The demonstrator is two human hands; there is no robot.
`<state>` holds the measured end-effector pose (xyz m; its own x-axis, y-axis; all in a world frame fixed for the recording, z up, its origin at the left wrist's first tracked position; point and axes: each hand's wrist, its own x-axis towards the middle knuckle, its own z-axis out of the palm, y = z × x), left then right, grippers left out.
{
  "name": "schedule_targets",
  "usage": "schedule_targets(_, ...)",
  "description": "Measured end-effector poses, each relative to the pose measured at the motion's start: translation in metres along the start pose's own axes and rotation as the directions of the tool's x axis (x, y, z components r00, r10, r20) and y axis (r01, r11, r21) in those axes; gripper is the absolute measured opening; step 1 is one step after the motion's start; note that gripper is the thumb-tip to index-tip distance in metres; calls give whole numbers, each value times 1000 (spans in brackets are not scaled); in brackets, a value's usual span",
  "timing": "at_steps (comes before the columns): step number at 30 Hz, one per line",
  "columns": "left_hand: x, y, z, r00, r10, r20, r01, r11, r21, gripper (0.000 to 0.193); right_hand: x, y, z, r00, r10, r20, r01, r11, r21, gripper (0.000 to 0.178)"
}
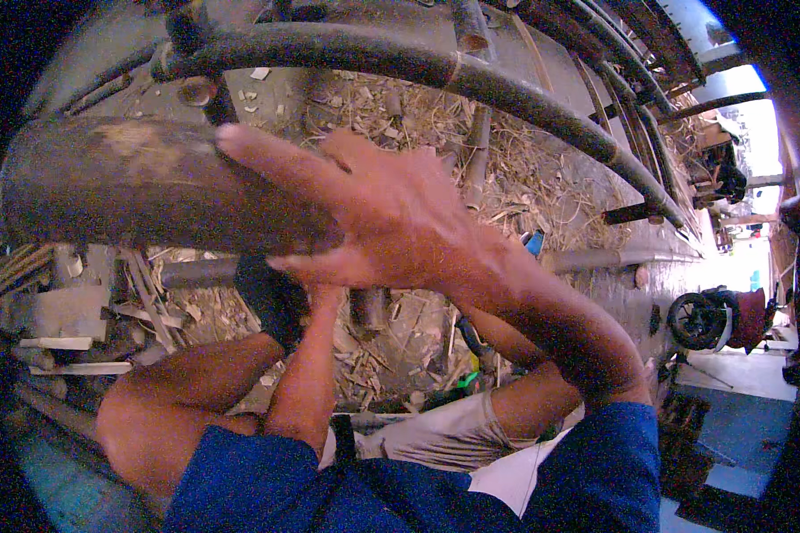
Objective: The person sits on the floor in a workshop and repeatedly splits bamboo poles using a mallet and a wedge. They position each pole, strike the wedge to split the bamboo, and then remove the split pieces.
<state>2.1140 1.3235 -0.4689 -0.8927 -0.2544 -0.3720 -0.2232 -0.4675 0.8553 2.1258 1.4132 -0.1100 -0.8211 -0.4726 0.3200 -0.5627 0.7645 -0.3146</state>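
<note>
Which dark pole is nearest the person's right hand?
The thick pole at left with the pale patch: the right hand spreads over its end; others lie farther off.

Right hand (391, 213) at mid-view, index finger (280, 162) extended — thumb (316, 266) spread well apart from it. Right forearm (551, 306) slanting up and leftward from a bent elbow (620, 377). Left forearm (304, 382) rising steeply — left hand hidden behind the right.
</note>
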Motion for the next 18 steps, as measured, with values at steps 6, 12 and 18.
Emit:
schedule_targets(6,-33,36,8,988,-68,142,61,997,49,45,-14,16,-11,697,335,635,-96,920,-380,81)
schedule_targets(12,-105,43,62,848,80,523,-254,929,270,45,-94,14,-34,841,506,191,-517,856,6,81)
schedule_targets(18,-139,32,97,481,339,809,-804,539,252,55,-209,11,-17,602,698,-388,-624,714,318,82)
